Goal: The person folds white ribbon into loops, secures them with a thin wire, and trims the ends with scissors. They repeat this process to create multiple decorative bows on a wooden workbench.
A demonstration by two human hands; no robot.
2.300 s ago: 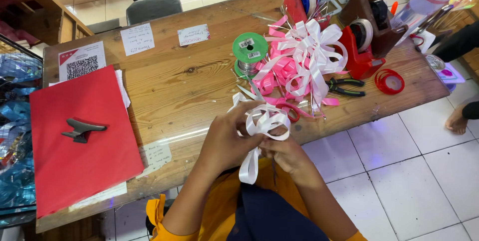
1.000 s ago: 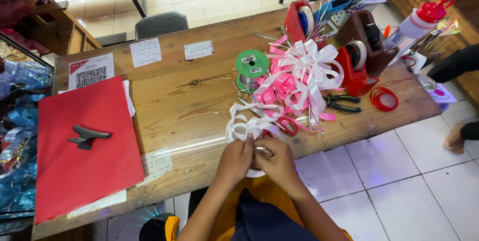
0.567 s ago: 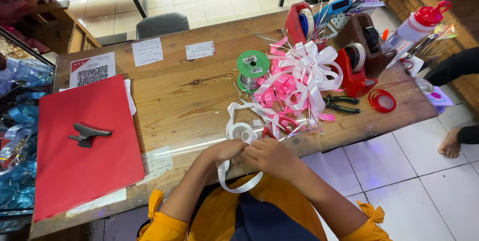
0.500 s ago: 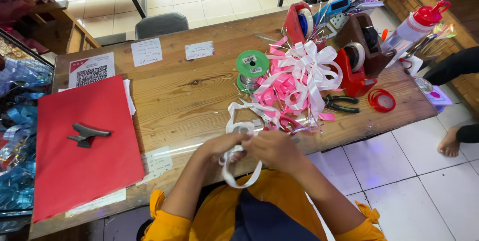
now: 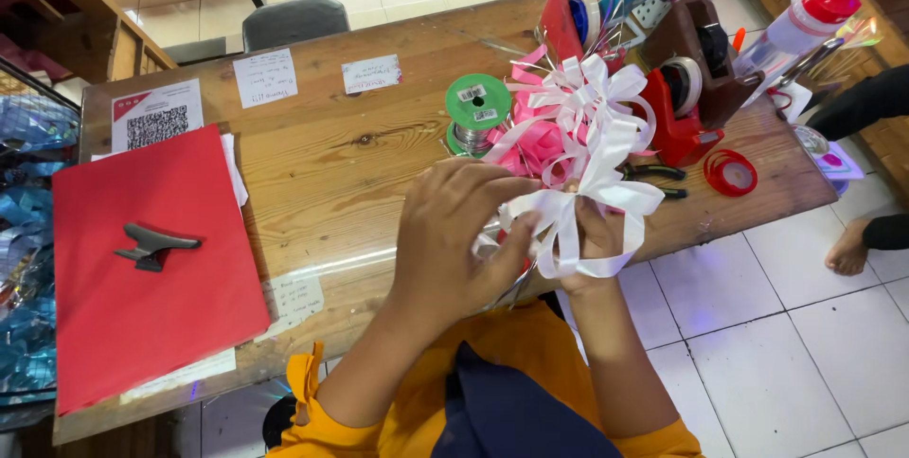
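I hold a white looped ribbon bow (image 5: 587,207) above the near edge of the wooden table (image 5: 322,164). My left hand (image 5: 459,240) pinches a loop of the bow from the left. My right hand (image 5: 592,250) grips the bow's centre from below, mostly hidden by the loops. Just beyond lies a pile of finished pink and white ribbon bows (image 5: 568,117). A green spool of ribbon (image 5: 477,109) stands left of that pile.
A red paper sheet (image 5: 142,269) with a dark metal clip (image 5: 151,246) covers the table's left. Red tape dispensers (image 5: 682,98), pliers (image 5: 658,179), a red tape roll (image 5: 729,172) and a red-capped bottle (image 5: 805,22) sit right. Another person's arm and foot (image 5: 862,231) show at right.
My hands lifted the white ribbon higher and closer to the camera. Its loops now spread into a fuller bow, and the loose hanging loop is gathered in.
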